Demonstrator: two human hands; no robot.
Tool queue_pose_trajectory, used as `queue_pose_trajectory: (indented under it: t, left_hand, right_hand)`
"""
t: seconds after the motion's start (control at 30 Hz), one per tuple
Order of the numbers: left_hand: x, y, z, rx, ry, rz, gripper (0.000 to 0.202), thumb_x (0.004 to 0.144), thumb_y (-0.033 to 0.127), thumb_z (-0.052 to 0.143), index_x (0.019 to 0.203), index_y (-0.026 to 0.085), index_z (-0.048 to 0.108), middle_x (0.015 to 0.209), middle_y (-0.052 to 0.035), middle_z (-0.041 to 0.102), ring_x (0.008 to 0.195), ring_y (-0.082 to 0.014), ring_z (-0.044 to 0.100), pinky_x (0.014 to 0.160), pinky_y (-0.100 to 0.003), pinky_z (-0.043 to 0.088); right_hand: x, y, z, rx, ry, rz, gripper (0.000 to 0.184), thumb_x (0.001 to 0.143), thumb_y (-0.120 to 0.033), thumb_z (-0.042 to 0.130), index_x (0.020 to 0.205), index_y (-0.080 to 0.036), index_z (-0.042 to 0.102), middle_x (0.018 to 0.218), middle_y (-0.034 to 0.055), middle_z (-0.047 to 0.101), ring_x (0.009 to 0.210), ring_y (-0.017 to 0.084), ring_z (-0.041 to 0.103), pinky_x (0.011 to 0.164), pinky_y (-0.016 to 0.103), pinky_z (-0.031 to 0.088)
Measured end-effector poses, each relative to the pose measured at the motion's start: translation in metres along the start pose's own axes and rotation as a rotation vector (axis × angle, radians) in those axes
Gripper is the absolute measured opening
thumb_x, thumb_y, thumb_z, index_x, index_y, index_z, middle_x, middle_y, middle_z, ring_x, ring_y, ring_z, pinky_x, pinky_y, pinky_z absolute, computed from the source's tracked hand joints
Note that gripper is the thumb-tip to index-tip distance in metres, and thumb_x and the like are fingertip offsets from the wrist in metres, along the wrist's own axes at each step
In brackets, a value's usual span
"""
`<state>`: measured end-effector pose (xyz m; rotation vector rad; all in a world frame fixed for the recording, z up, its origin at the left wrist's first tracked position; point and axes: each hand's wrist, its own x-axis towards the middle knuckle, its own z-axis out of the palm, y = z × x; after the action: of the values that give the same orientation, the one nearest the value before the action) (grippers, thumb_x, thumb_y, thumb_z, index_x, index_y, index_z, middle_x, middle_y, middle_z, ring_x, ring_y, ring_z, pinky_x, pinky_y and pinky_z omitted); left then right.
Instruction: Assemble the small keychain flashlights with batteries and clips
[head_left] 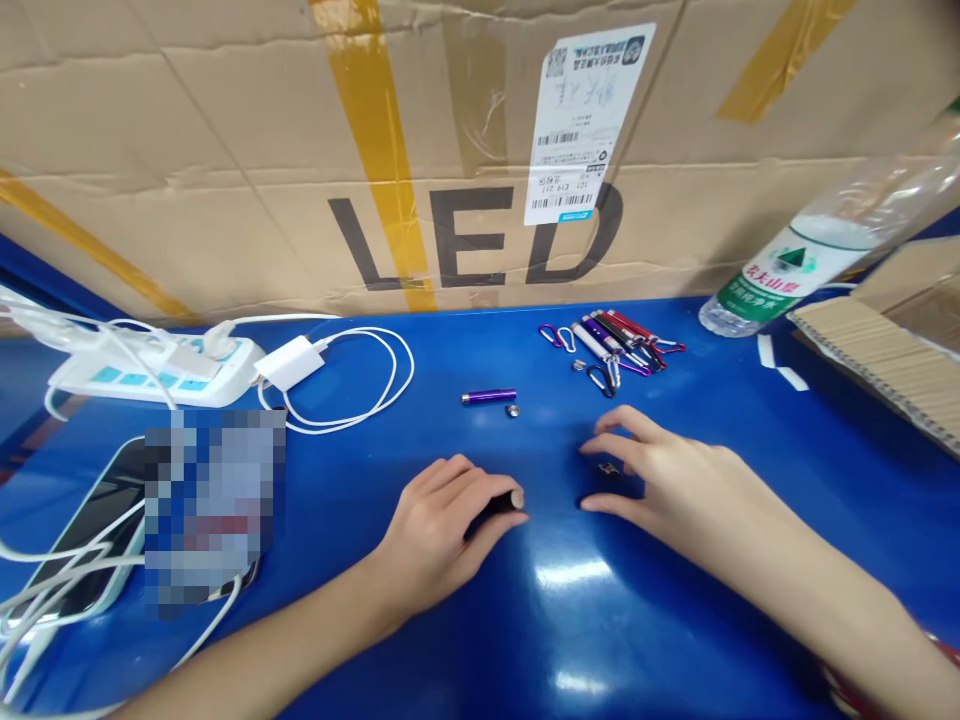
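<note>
Lower centre, your left hand (450, 525) has its grip closed around a dark tube (501, 503); hold it steady. Right of centre, your right hand (671, 483) gapes with nothing visibly held, a small metallic piece (608, 468) showing within its gap; pinch gently.

A blue worktop (525, 640) crosses the frame. At left lie a power strip (154, 383) and a phone (90, 505); at centre, a purple tube (491, 397); right of centre, a small dark piece (608, 468). Clustered tubes (604, 333) and a bottle (780, 270) occupy the upper right.
</note>
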<state>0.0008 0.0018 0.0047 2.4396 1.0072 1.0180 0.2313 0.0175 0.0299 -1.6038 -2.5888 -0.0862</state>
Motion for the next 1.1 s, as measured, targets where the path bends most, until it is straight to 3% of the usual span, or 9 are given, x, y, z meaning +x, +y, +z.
queue_pose_trajectory:
  t: [0.17, 0.3, 0.57, 0.7, 0.93, 1.1]
  left_hand:
    - [0.001, 0.0, 0.0, 0.016, -0.004, -0.007, 0.008, 0.087, 0.024, 0.055, 0.088, 0.016, 0.057, 0.078, 0.0, 0.068, 0.066, -0.0122, 0.054, 0.062, -0.025, 0.042]
    - [0.0, 0.0, -0.001, 0.029, -0.021, -0.023, 0.008, 0.088, 0.025, 0.054, 0.087, 0.017, 0.057, 0.077, 0.001, 0.068, 0.067, -0.0125, 0.054, 0.064, -0.026, 0.041]
    - [-0.002, -0.002, 0.0, 0.057, -0.033, -0.024, 0.01, 0.088, 0.027, 0.054, 0.088, 0.018, 0.057, 0.076, 0.0031, 0.066, 0.067, -0.0115, 0.053, 0.063, -0.025, 0.039]
    - [-0.003, -0.002, 0.0, 0.06, -0.045, -0.024, 0.01, 0.088, 0.027, 0.054, 0.089, 0.018, 0.057, 0.076, 0.0033, 0.066, 0.067, -0.0113, 0.054, 0.063, -0.025, 0.039]
    - [-0.003, -0.002, -0.001, 0.059, -0.054, -0.024, 0.01, 0.088, 0.026, 0.053, 0.089, 0.017, 0.057, 0.078, 0.0028, 0.067, 0.067, -0.0115, 0.054, 0.063, -0.026, 0.039]
    - [-0.002, -0.001, -0.001, 0.073, -0.065, -0.028, 0.011, 0.089, 0.027, 0.052, 0.088, 0.018, 0.057, 0.077, 0.0026, 0.067, 0.066, -0.0114, 0.054, 0.063, -0.026, 0.039]
  right_hand:
    - [-0.003, 0.006, 0.009, 0.08, -0.08, 0.061, 0.008, 0.069, -0.019, 0.069, 0.075, -0.023, 0.064, 0.076, -0.0022, 0.063, 0.052, 0.015, 0.063, 0.04, 0.025, 0.045]
    - [-0.001, 0.001, 0.012, 0.213, -0.068, -0.019, 0.015, 0.073, -0.01, 0.062, 0.077, -0.024, 0.065, 0.075, -0.0035, 0.065, 0.056, 0.015, 0.065, 0.047, 0.025, 0.05]
    - [0.002, -0.025, 0.002, 0.331, 0.063, -0.225, 0.018, 0.085, -0.019, 0.047, 0.084, -0.025, 0.064, 0.081, -0.0034, 0.067, 0.064, 0.012, 0.067, 0.047, 0.02, 0.051]
    - [0.003, -0.028, 0.002, 0.321, 0.116, -0.224, 0.027, 0.09, -0.027, 0.038, 0.086, -0.024, 0.065, 0.08, -0.0017, 0.066, 0.062, 0.011, 0.066, 0.045, 0.019, 0.05]
    - [0.005, -0.029, 0.003, 0.249, 0.2, -0.165, 0.038, 0.095, -0.032, 0.028, 0.108, -0.02, 0.061, 0.092, 0.0049, 0.061, 0.05, 0.009, 0.061, 0.038, 0.02, 0.048]
    - [0.004, -0.031, -0.001, 0.269, 0.197, -0.18, 0.037, 0.095, -0.032, 0.029, 0.1, -0.021, 0.064, 0.092, 0.0047, 0.059, 0.05, 0.008, 0.061, 0.041, 0.019, 0.048]
